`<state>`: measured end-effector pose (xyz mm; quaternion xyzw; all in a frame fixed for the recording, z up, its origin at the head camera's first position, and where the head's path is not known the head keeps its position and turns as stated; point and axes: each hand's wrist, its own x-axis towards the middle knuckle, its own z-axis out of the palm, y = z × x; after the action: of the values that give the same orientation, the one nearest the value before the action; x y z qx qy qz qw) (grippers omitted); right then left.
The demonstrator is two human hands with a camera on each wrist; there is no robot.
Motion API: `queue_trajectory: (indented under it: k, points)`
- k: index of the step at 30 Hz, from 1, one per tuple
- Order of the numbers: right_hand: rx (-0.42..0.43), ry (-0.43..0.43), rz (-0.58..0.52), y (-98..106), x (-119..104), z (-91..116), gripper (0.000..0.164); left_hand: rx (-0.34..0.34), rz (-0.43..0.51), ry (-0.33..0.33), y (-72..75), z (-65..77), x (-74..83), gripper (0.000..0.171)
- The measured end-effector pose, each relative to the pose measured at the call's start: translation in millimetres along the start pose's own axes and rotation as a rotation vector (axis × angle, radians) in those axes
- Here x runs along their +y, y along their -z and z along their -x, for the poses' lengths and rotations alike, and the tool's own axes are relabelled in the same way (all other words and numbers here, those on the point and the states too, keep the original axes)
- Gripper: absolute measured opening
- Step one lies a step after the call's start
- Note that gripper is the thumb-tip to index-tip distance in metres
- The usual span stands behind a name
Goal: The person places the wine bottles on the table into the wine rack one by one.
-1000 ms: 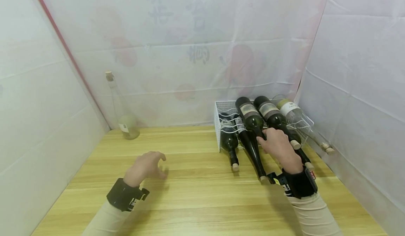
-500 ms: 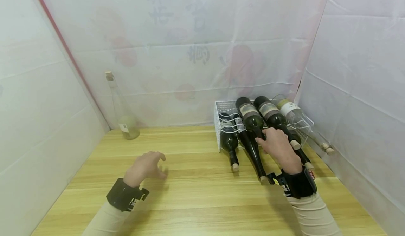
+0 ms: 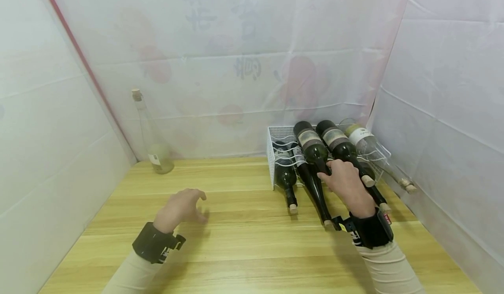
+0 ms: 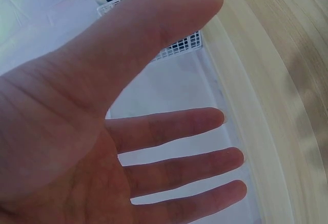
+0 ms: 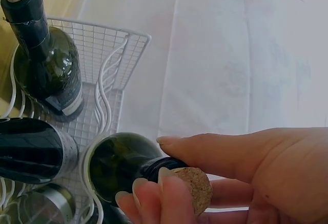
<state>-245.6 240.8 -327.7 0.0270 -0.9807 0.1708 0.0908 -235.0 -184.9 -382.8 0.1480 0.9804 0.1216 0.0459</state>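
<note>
My right hand point(image 3: 346, 182) pinches the neck of a dark green wine bottle point(image 3: 312, 144) lying on the upper tier of a white wire rack point(image 3: 271, 158). Up close in the right wrist view, the thumb and fingers point(image 5: 177, 196) sit around the neck, just by the cork point(image 5: 199, 185). That bottle points neck-outward, its base toward the back wall. My left hand point(image 3: 182, 208) hovers above the wooden table to the left of the rack. It holds nothing, and in the left wrist view its fingers point(image 4: 189, 167) are extended and spread.
Beside the held bottle lie another dark bottle point(image 3: 335, 138) and a clear bottle point(image 3: 368, 143) on the upper tier. Below are several dark corked bottles, including a short one point(image 3: 286, 178) and a slim one point(image 3: 313, 189). A clear corked bottle point(image 3: 159, 158) stands upright at the back left.
</note>
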Motion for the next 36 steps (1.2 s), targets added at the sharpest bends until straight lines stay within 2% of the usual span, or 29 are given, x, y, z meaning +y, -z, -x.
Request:
queue_trajectory:
  k: [14, 20, 22, 27, 29, 32, 36]
  points:
    - [0.074, 0.016, 0.048, -4, 0, 0, 0.049, -0.010, 0.002, 0.011, -1.0, -3.1, -2.4, 0.076]
    - [0.048, 0.015, 0.118, -3, -3, 6, 0.053, -0.012, 0.021, 0.023, -1.2, -5.2, -9.1, 0.077]
    - [0.063, 0.025, 0.141, 0, -5, 10, 0.055, -0.013, 0.028, 0.030, -0.7, -6.0, -12.9, 0.077]
    - [0.171, 0.135, 0.142, 8, -16, 21, 0.052, -0.019, 0.029, 0.046, 4.3, -9.3, -25.7, 0.080]
    - [0.170, 0.195, 0.121, 11, -22, 26, 0.049, -0.023, 0.042, 0.058, 7.3, -9.9, -32.3, 0.081]
    - [0.091, 0.299, 0.088, 11, -30, 31, 0.047, -0.021, 0.065, 0.065, 11.8, -10.6, -44.5, 0.082]
    - [-0.068, 0.428, 0.054, 6, -37, 35, 0.045, -0.013, 0.104, 0.070, 15.9, -11.5, -63.4, 0.082]
